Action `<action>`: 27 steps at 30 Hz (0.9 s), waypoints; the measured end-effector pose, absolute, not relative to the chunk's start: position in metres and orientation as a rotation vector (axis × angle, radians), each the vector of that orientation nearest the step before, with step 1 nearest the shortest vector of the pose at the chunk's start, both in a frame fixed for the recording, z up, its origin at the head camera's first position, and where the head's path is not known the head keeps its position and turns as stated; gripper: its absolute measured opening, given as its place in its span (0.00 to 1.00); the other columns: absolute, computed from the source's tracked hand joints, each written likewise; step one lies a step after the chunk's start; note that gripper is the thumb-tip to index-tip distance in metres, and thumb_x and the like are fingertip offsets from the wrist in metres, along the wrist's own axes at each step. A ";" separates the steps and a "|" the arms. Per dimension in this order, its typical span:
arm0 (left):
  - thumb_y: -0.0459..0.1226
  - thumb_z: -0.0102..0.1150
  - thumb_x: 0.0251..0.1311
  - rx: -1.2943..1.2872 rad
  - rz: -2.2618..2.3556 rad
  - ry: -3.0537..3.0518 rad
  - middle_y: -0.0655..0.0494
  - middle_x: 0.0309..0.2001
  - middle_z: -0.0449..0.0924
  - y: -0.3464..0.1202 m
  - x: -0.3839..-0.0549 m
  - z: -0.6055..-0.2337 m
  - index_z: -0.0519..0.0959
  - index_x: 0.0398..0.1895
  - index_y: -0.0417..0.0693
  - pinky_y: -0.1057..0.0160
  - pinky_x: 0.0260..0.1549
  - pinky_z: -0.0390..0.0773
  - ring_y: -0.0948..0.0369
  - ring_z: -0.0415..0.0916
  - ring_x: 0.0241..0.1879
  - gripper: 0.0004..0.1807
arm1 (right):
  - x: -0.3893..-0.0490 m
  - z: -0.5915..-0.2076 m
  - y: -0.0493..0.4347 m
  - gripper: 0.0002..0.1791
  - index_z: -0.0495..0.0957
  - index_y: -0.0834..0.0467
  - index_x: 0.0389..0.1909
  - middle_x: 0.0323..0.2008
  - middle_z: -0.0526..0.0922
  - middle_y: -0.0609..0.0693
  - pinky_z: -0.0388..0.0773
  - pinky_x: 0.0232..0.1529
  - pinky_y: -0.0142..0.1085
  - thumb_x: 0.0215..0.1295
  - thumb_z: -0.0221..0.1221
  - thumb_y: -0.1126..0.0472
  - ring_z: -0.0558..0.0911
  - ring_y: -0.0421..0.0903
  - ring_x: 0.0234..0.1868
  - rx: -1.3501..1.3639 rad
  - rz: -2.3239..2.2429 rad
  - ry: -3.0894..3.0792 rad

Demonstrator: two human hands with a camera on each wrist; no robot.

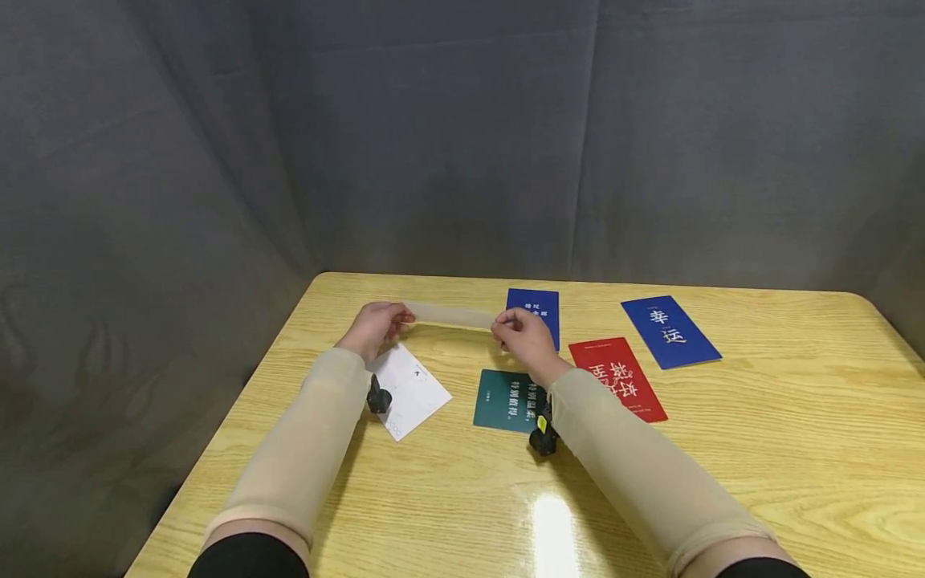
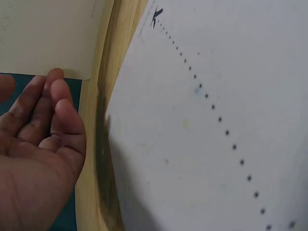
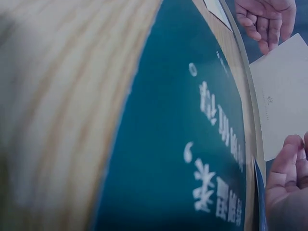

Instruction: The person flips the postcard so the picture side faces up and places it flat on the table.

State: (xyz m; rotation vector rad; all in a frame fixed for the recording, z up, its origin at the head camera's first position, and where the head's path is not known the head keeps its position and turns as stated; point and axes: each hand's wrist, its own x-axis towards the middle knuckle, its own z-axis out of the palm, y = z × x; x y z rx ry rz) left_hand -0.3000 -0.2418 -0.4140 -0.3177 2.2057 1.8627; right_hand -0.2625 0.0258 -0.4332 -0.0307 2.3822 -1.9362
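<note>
A cream card (image 1: 451,315) is held up over the far part of the table, its face tipped so that it looks like a thin strip in the head view. My left hand (image 1: 376,325) pinches its left end; my right hand (image 1: 526,341) pinches the right end. In the left wrist view, fingertips lie at the edge of the card (image 2: 43,41). Small print shows on the card's face (image 3: 281,96) in the right wrist view. Under the left wrist lies a white card (image 1: 419,389) with a dotted line. A teal card (image 1: 499,399) lies below the right wrist.
A red card (image 1: 610,361) lies right of the teal one, partly behind the right sleeve. One blue card (image 1: 538,299) is behind the right hand, another blue card (image 1: 668,331) farther right. Grey curtains (image 1: 448,144) hang behind the wooden table (image 1: 795,385).
</note>
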 end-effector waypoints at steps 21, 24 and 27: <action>0.42 0.50 0.78 -0.316 1.471 2.411 0.45 0.63 0.74 -0.233 -0.293 -0.412 0.73 0.70 0.38 0.56 0.58 0.72 0.53 0.71 0.59 0.25 | -0.251 -0.437 0.021 0.11 0.82 0.65 0.52 0.39 0.81 0.55 0.77 0.37 0.34 0.75 0.57 0.64 0.77 0.47 0.36 -0.047 -1.749 2.464; 0.43 0.47 0.78 -0.230 1.307 2.533 0.41 0.72 0.67 -0.227 -0.291 -0.409 0.68 0.74 0.37 0.48 0.67 0.68 0.47 0.65 0.70 0.28 | -0.250 -0.436 0.018 0.12 0.83 0.64 0.52 0.40 0.83 0.55 0.79 0.38 0.36 0.76 0.58 0.63 0.78 0.48 0.36 -0.091 -1.672 2.522; 0.42 0.48 0.78 -0.199 1.243 2.591 0.39 0.73 0.66 -0.223 -0.290 -0.407 0.67 0.74 0.35 0.45 0.69 0.66 0.45 0.64 0.71 0.28 | -0.249 -0.433 0.016 0.12 0.83 0.63 0.53 0.43 0.85 0.55 0.81 0.40 0.38 0.76 0.57 0.62 0.80 0.48 0.38 -0.151 -1.572 2.576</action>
